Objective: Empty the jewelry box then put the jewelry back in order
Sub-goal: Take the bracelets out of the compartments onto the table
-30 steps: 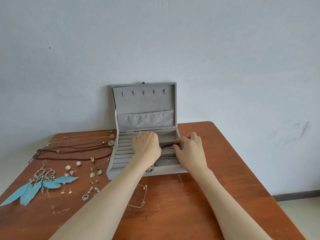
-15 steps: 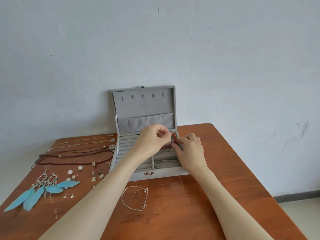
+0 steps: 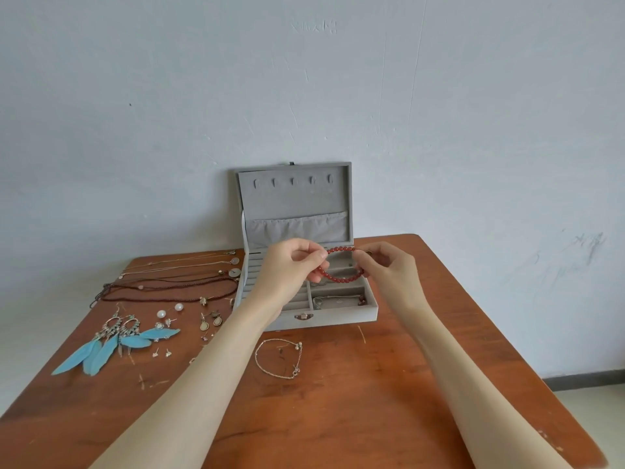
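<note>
A: Grip status?
B: Left hand (image 3: 291,262) and right hand (image 3: 385,265) each pinch the red bead bracelet (image 3: 340,265), stretched just above the jewelry box (image 3: 338,316).
A: Handling?
B: Probably light, floppy, slippery beads. Pinch opposite sides of the loop.
</note>
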